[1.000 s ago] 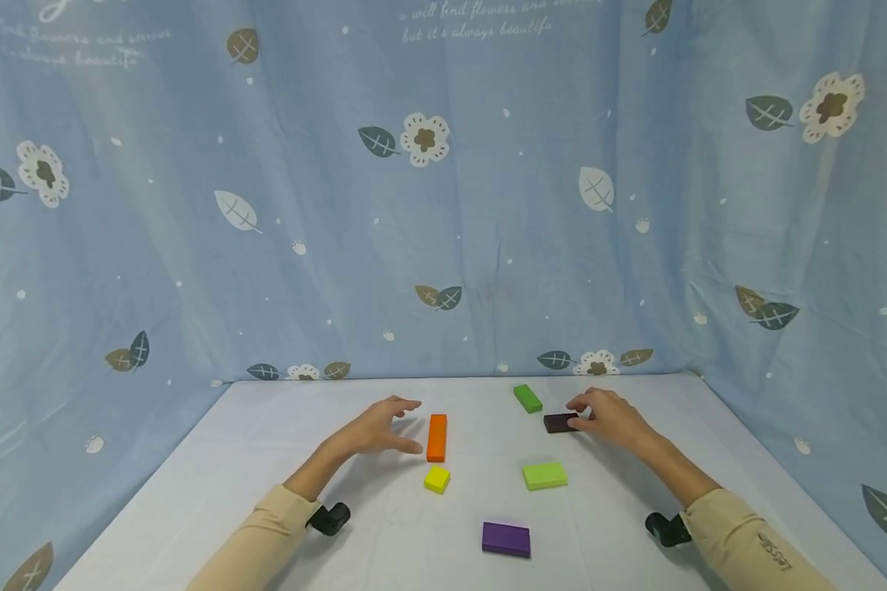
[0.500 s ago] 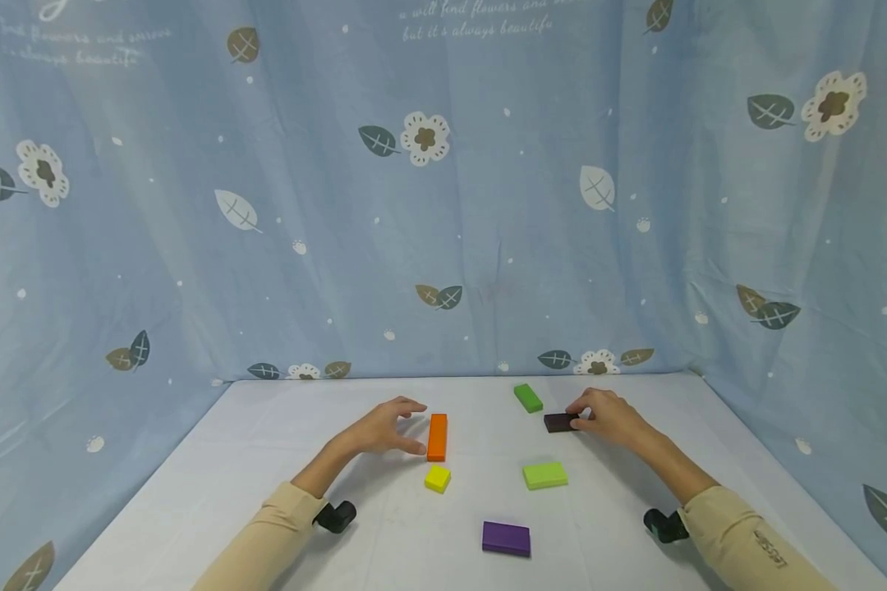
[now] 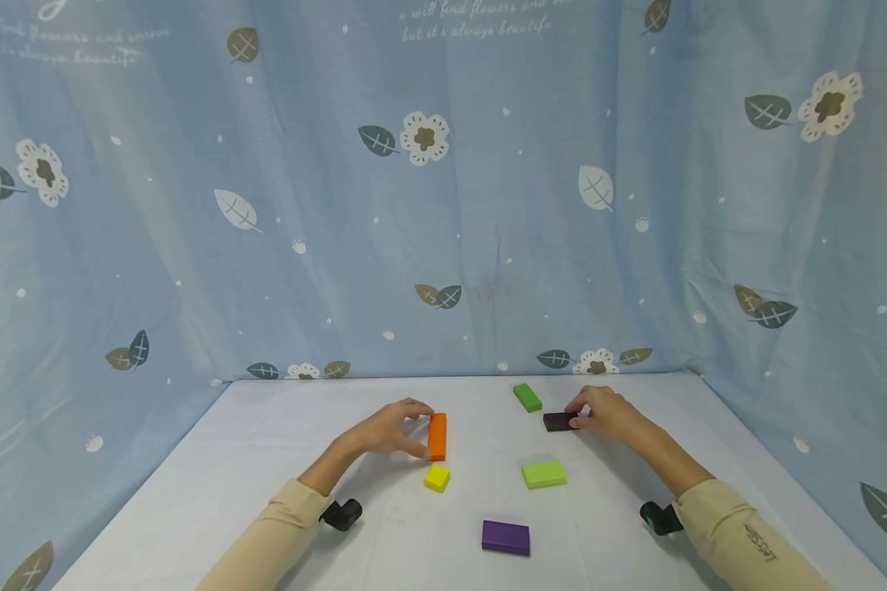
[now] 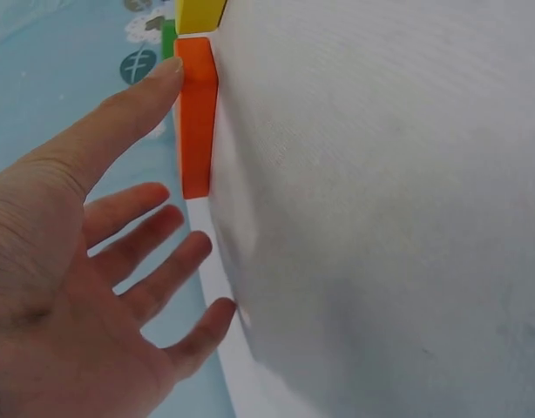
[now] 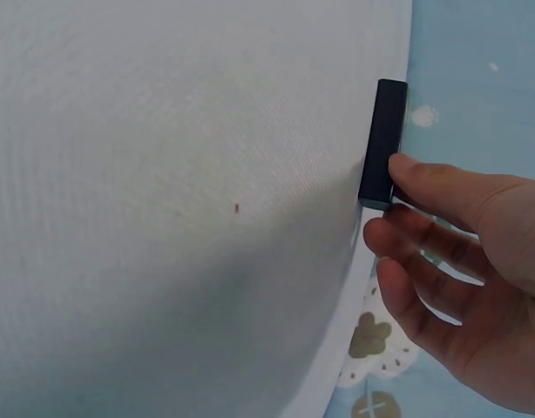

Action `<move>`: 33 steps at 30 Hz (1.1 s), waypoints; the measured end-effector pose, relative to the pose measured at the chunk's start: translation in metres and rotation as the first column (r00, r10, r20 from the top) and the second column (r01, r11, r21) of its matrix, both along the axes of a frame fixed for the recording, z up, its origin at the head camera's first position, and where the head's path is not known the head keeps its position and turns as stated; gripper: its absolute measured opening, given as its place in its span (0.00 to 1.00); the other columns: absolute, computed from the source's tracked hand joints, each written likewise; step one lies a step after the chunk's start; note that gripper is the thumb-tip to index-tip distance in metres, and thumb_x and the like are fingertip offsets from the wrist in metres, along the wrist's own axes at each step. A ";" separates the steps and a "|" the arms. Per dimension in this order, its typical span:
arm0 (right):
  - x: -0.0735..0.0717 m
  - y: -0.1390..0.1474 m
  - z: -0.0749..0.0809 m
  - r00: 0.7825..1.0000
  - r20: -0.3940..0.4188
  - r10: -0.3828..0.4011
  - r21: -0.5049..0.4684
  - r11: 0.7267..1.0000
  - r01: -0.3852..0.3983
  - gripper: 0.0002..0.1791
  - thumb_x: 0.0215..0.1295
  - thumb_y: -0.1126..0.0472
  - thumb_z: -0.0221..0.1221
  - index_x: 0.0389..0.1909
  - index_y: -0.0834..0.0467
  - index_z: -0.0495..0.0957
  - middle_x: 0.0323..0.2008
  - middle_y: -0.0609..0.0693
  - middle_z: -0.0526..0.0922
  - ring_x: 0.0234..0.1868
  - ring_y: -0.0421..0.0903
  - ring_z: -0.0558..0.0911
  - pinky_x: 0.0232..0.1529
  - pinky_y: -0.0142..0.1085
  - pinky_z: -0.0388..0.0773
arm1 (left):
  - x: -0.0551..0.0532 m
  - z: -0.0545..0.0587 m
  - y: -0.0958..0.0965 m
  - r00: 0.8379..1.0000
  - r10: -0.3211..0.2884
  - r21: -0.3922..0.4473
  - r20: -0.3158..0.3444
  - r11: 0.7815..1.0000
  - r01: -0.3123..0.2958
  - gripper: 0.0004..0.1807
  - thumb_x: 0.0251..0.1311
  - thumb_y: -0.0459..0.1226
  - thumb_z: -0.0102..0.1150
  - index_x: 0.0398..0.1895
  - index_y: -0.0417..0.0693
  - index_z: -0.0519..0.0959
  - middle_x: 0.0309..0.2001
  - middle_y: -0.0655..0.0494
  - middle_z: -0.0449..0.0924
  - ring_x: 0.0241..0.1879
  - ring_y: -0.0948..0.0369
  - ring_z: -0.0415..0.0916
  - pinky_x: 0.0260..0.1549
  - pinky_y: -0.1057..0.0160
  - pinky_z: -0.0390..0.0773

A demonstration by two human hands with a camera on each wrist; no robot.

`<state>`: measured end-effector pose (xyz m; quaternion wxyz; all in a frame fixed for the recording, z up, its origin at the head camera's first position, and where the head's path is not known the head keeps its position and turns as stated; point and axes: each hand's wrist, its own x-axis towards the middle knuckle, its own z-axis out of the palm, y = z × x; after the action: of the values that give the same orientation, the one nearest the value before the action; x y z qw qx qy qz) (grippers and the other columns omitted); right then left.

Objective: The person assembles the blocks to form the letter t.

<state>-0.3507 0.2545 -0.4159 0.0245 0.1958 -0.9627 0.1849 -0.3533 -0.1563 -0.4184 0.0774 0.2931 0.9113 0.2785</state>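
Overhead, from the head camera, a person in beige sleeves (image 3: 266, 533) works with both bare hands at a white worktop (image 3: 399, 550) backed by a blue printed curtain (image 3: 325, 271). The left hand (image 3: 390, 428) spans the left side of an orange block (image 3: 438, 437), thumb at its near end and fingertips by its far end; a yellow block (image 3: 437, 478) lies just beside that near end. Across the worktop, the right hand (image 3: 610, 413) meets the right end of a black block (image 3: 558, 422), near a green block (image 3: 527, 397). A lime block (image 3: 544, 474) and, closest to the camera, a purple block (image 3: 506, 538) lie apart from both hands. Seen from the left wrist, the grip is wide, its fingers spread and its thumb tip at the orange block's edge near the yellow block; the fingers reach past the other end without closing round it. Seen from the right wrist, the grip is narrow, pinching one end of the black block between thumb and forefinger, the remaining fingers bent below.
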 end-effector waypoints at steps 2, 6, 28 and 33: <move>0.000 0.000 0.000 1.000 0.008 -0.004 0.007 1.000 0.003 0.13 0.59 0.64 0.67 0.44 0.62 0.86 0.39 0.53 0.83 0.40 0.50 0.83 0.39 0.41 0.82 | -0.001 -0.001 0.001 1.000 -0.012 -0.006 -0.005 1.000 0.012 0.39 0.48 0.45 0.75 0.65 0.43 0.73 0.64 0.47 0.72 0.62 0.46 0.71 0.63 0.42 0.70; 0.000 -0.001 0.000 1.000 0.007 0.006 0.011 1.000 -0.006 0.12 0.58 0.65 0.67 0.44 0.62 0.86 0.39 0.53 0.83 0.39 0.50 0.84 0.38 0.41 0.82 | 0.000 -0.003 0.002 1.000 -0.024 -0.028 -0.011 0.999 0.023 0.39 0.49 0.47 0.75 0.65 0.43 0.73 0.64 0.46 0.73 0.61 0.46 0.71 0.62 0.43 0.71; -0.004 0.001 0.003 0.999 -0.021 0.046 0.014 0.999 -0.045 0.12 0.59 0.64 0.67 0.44 0.62 0.86 0.39 0.54 0.84 0.36 0.47 0.83 0.35 0.39 0.81 | -0.008 0.003 0.004 0.999 0.012 -0.075 0.032 0.997 -0.010 0.40 0.46 0.49 0.76 0.65 0.50 0.74 0.62 0.51 0.75 0.60 0.50 0.71 0.62 0.45 0.71; -0.003 0.001 0.002 0.998 -0.039 0.056 0.017 0.998 -0.056 0.12 0.59 0.64 0.67 0.43 0.63 0.86 0.38 0.54 0.84 0.35 0.47 0.84 0.35 0.38 0.81 | -0.007 0.002 0.002 0.999 -0.002 -0.076 0.038 0.997 0.004 0.41 0.47 0.48 0.76 0.67 0.49 0.72 0.64 0.50 0.74 0.62 0.50 0.70 0.64 0.44 0.70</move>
<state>-0.3535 0.2551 -0.4138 0.0369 0.2266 -0.9577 0.1737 -0.3608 -0.1542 -0.4165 0.1059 0.2861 0.9192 0.2491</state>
